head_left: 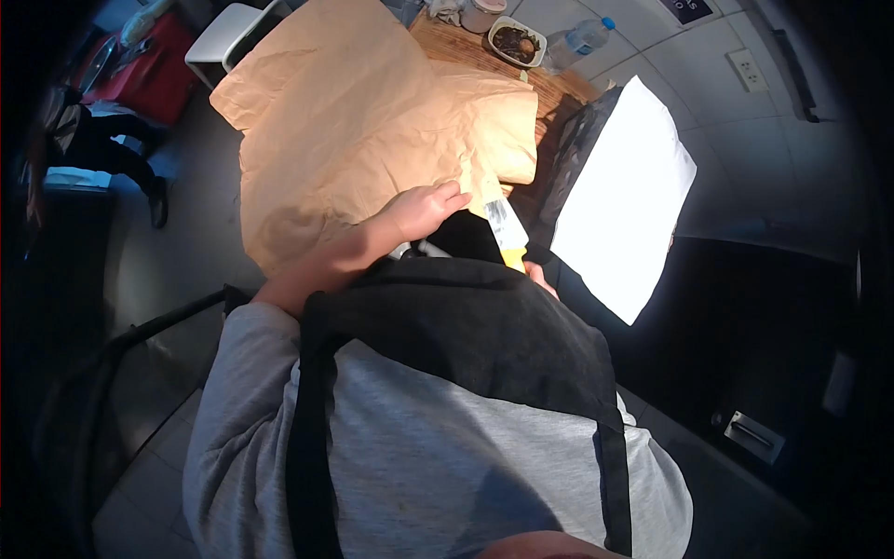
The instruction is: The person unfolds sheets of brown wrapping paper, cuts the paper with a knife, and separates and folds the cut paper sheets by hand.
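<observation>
A large creased sheet of brown paper [363, 102] spreads over the wooden table in front of me. My left hand [426, 211] is closed at its near edge, fingers pressed together on the paper where creases gather. To the right of that hand is a tool with a yellow handle and a flat, pale, shiny blade [507, 226]; its exact kind is unclear. My right hand [540, 278] is closed at the yellow handle, mostly hidden behind my black apron. The blade points away from me, towards the paper.
A white sheet [629, 196] covers a dark crate to the right. At the table's back stand a bowl of food [517, 43] and a water bottle [582, 42]. A white stool [228, 42] is far left. Another person's leg [130, 149] shows at left.
</observation>
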Demonstrator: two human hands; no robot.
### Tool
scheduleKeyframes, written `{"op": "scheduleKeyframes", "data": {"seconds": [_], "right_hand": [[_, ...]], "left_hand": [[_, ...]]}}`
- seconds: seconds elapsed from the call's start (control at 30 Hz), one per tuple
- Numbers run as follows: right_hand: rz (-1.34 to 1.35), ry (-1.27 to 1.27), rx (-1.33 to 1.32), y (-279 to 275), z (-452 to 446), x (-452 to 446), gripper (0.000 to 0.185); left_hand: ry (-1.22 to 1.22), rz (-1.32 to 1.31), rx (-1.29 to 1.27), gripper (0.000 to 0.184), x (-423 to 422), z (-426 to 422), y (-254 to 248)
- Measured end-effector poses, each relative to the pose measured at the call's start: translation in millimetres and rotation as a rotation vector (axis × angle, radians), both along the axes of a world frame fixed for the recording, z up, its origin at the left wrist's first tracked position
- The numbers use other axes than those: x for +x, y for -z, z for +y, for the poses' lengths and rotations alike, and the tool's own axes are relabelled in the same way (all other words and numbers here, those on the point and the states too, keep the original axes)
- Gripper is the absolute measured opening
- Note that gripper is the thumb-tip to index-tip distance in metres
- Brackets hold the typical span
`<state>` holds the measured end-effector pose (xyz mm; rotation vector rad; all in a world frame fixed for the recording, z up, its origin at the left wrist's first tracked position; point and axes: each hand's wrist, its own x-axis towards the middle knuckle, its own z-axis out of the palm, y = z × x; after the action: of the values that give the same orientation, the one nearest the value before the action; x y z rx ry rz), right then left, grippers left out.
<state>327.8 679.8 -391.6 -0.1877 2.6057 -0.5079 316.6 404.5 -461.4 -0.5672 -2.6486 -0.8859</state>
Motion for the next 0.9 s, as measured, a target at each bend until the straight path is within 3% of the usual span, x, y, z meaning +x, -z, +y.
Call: {"op": "scheduleKeyframes", "data": {"seconds": [0.2,0.5,0.9], "right_hand": [[0.128,-0.161,0.033,-32,-35,-10,0.045],[0.164,-0.191,0.012,-57,-44,-12,0.045],[0.263,-0.277,0.029,-100,-72,-20,0.043]], "left_hand": [[-0.026,0.017,0.021,0.028,-3,8,-9],[-0.001,0.055,0.027,0.016,2,5,-33],[-0.037,0.063,0.144,0.015,2,-37,-67]]}}
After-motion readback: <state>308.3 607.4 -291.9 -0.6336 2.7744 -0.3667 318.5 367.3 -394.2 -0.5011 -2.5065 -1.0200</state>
